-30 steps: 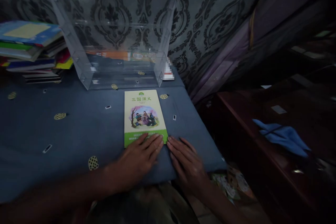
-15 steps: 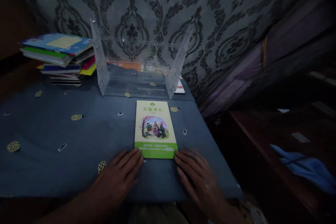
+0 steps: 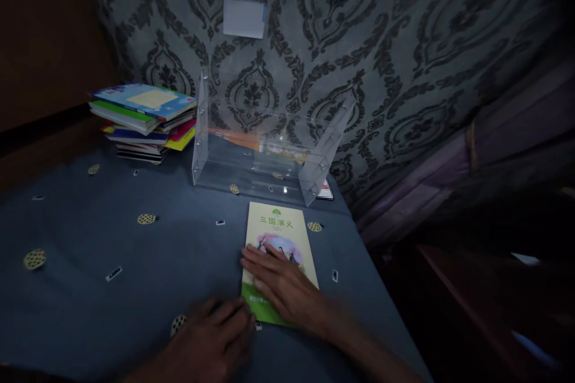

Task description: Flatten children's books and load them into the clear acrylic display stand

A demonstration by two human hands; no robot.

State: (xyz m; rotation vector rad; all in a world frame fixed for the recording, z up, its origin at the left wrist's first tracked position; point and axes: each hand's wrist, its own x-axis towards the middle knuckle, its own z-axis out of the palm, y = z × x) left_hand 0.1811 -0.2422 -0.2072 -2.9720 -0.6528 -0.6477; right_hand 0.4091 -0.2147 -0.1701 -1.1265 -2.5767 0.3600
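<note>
A paperback book [image 3: 294, 287] with a pale yellow cover and a green lower band lies flat on the dark blue tablecloth. My right hand [image 3: 285, 284] rests across its cover, fingers stretched out toward the left edge and holding nothing. They hide much of the cover picture. At the book's lower left corner is my left hand [image 3: 222, 335], a little blurred, its fingers loosely bent and open on the cloth. Whether it touches the book's edge I cannot tell.
Behind the book stands a clear acrylic rack [image 3: 200, 131] against the patterned wall. A stack of books [image 3: 148, 116] sits to its left, and something orange [image 3: 238, 139] shows through it. The tablecloth [image 3: 112, 239] ends at the right, beside a purple curtain [image 3: 422, 185].
My right hand has moved from the book's lower right corner up and left onto its cover. My left hand stays by the lower left corner, fingers more bent. The camera view has shifted.
</note>
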